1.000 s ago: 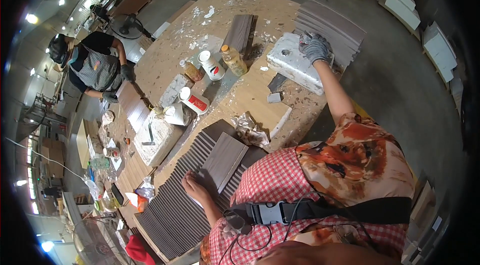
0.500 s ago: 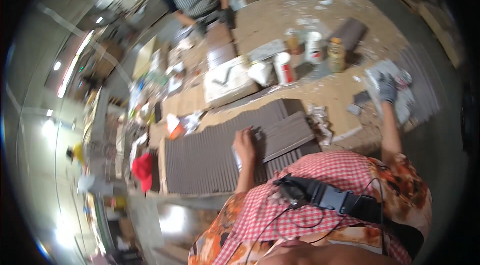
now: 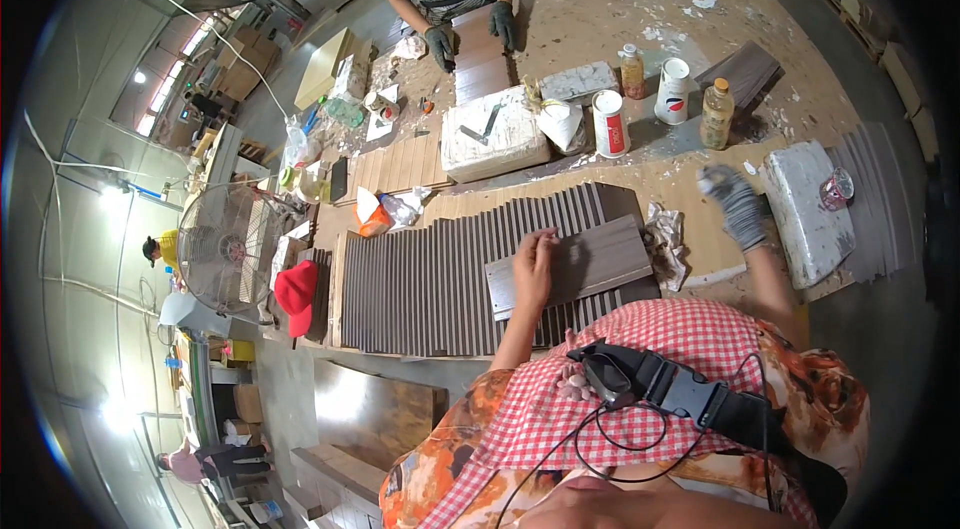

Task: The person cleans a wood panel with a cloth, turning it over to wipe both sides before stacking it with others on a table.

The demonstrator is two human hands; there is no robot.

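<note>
Head view: flecked table (image 3: 590,24), fan (image 3: 232,249); left grip (image 3: 532,267) on plank (image 3: 603,255), closure unclear; right grip (image 3: 738,209) half-spread, empty.

Ambient lvl moderate, fairly even over worktable (image 3: 620,24); L side v. bright, R side dim. Lamps (image 3: 119,416) far L blown out w/ soft halos; window strip (image 3: 180,79) upper L also overexp. Strong specular glare on brown panel (image 3: 345,399) below table, milder sheen on planks (image 3: 483,79) at far side. Dk shadow lines btwn slats (image 3: 420,279). Central focus OK; R gloved hand (image 3: 737,209) sl. soft, bkgd detail poor. Fisheye: straight edges bow twd rim, corners black, bluish fringe lower L.
</note>
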